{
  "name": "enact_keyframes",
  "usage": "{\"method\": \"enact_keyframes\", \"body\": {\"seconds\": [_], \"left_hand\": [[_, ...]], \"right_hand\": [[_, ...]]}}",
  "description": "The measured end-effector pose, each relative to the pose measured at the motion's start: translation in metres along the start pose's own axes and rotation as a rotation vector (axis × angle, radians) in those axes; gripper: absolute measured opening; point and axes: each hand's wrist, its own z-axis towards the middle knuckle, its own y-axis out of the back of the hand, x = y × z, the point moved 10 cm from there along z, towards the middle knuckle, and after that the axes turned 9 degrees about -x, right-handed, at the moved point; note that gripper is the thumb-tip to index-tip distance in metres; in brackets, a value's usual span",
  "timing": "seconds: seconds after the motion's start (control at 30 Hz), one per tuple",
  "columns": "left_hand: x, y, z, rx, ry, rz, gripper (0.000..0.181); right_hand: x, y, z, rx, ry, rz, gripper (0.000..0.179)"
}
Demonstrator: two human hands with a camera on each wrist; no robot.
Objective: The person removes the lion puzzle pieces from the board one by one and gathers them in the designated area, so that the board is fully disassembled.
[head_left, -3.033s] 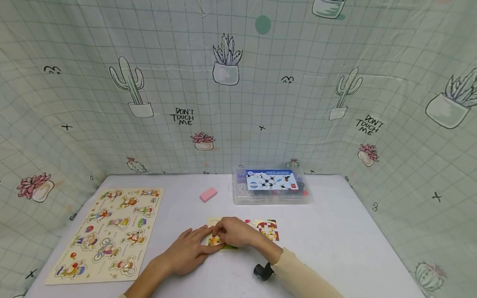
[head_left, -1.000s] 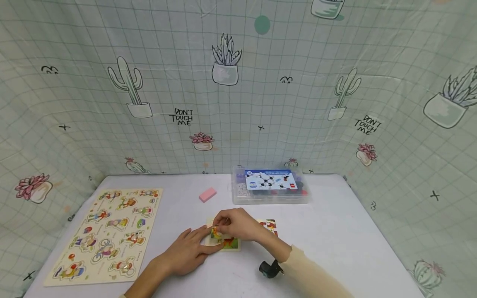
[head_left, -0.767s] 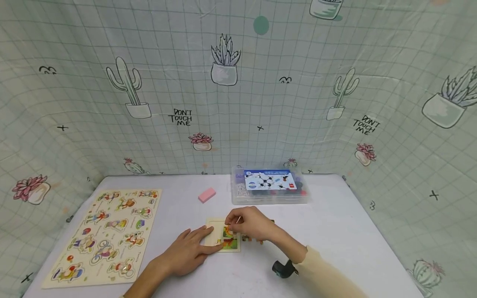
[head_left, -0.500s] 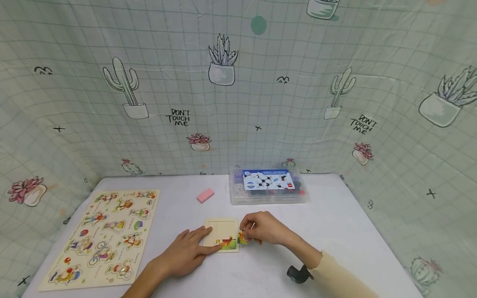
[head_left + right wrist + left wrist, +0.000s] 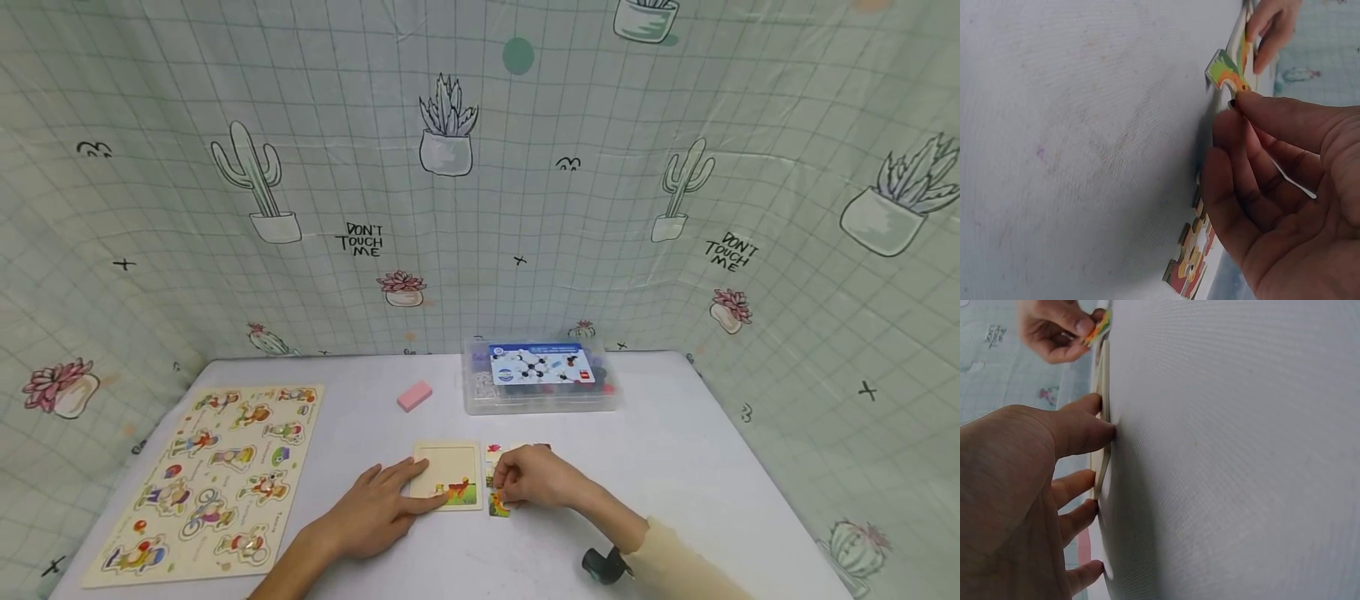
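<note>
A square pale wooden puzzle tray [image 5: 453,458] lies mid-table, with a few picture pieces [image 5: 460,493] along its lower edge. My left hand [image 5: 378,512] rests on its left side, fingers spread and thumb across the lower left corner. Right of the tray, my right hand [image 5: 543,477] pinches a green and orange jigsaw piece [image 5: 1222,67] between thumb and index finger. The right wrist view shows that piece's cut-out edge, tilted close over the table. Beside and partly under the right hand lie other jigsaw pieces [image 5: 1188,262], mostly hidden in the head view.
A large wooden puzzle board [image 5: 206,483] with cartoon figures covers the table's left side. Toward the back are a pink block [image 5: 415,396] and a clear plastic case [image 5: 540,400] with a molecule-picture label. A small black device [image 5: 603,567] sits at my right wrist.
My right hand has lifted the jigsaw piece out of the tray and carried it right, then slightly toward me. More of the tray's bare bottom shows. The left hand stays put.
</note>
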Motion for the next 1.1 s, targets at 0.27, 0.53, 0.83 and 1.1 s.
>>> {"method": "enact_keyframes", "body": {"seconds": [0.27, 0.53, 0.83, 1.1], "left_hand": [[0.0003, -0.0004, 0.0000, -0.001, -0.003, 0.005, 0.048], [-0.0002, 0.0003, 0.0002, -0.003, -0.010, 0.016, 0.049], [-0.0008, 0.0012, 0.0011, -0.013, -0.010, 0.024, 0.049], [-0.0007, 0.0011, 0.0001, -0.013, -0.009, 0.027, 0.049]], "right_hand": [[0.0017, -0.0009, 0.0047, 0.009, 0.032, -0.101, 0.012], [0.0023, -0.0024, 0.0077, 0.028, 0.044, -0.129, 0.010], [0.0027, -0.0033, 0.0086, 0.030, 0.048, -0.137, 0.008], [0.0018, -0.0039, 0.0092, 0.032, 0.044, -0.138, 0.007]]}}
